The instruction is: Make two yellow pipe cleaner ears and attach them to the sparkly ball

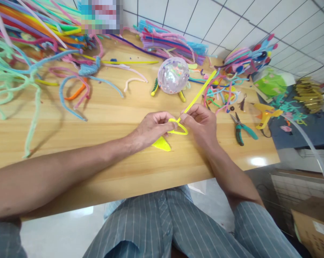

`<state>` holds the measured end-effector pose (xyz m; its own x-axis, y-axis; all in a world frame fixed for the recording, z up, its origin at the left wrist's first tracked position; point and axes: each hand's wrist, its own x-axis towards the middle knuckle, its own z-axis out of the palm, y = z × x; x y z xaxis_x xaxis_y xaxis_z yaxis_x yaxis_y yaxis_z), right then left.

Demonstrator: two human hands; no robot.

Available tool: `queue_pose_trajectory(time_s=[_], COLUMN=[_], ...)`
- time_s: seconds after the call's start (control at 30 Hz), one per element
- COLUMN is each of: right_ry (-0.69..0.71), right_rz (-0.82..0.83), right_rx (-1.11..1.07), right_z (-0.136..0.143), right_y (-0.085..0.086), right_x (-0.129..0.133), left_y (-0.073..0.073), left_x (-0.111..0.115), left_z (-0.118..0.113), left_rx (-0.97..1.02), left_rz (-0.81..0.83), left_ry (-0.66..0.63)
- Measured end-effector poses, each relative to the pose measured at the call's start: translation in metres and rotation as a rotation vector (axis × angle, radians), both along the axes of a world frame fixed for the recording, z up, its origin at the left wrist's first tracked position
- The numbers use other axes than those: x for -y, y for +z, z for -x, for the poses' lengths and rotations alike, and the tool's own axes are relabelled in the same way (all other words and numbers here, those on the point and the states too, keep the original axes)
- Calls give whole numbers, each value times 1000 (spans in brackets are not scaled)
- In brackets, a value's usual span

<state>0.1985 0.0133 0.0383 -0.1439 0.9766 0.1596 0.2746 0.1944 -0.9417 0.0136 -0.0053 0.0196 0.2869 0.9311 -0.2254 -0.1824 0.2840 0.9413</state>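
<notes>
From my remote seat I see both hands meeting over the middle of the wooden tabletop (102, 107). My left hand (151, 127) is pinched closed on a yellow pipe cleaner (198, 96) at the near side of a small loop bent into it, and my right hand (202, 123) is pinched closed on the same pipe cleaner just beside it, where the loop crosses itself. The free length of the pipe cleaner rises away from the fingers, slanting up and to the right toward the far side of the tabletop. Under the left hand, lying flat on the wood, is a yellow folded piece (162, 144); I cannot tell whether it joins the loop. Beyond the hands sits a clear glittery ball (173, 75). To the right of the right hand, apart from it, lie pliers with teal handles (241, 129), and further right a yellow glue gun (265, 114) at the tabletop's edge. Loose pipe cleaners in many colours are spread across the far left (30, 43), with another bundle (169, 43) behind the ball.
</notes>
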Motion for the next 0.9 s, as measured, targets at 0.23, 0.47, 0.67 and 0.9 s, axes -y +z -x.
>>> queue_pose_trajectory(time_s=[0.23, 0.47, 0.67, 0.9], right_ry=[30, 67, 173, 229], right_rz=[-206, -556, -762, -904], right_rx=[86, 324, 471, 590], right_z=[-2, -7, -13, -16], right_y=[-5, -7, -8, -7], right_x=[4, 7, 6, 5], left_y=[-4, -2, -5, -6], left_x=[1, 2, 2, 3], left_z=[1, 0, 1, 1], left_rx=[2, -23, -16, 88], left_rz=[-24, -60, -96, -86], left_ry=[-9, 57, 148, 206])
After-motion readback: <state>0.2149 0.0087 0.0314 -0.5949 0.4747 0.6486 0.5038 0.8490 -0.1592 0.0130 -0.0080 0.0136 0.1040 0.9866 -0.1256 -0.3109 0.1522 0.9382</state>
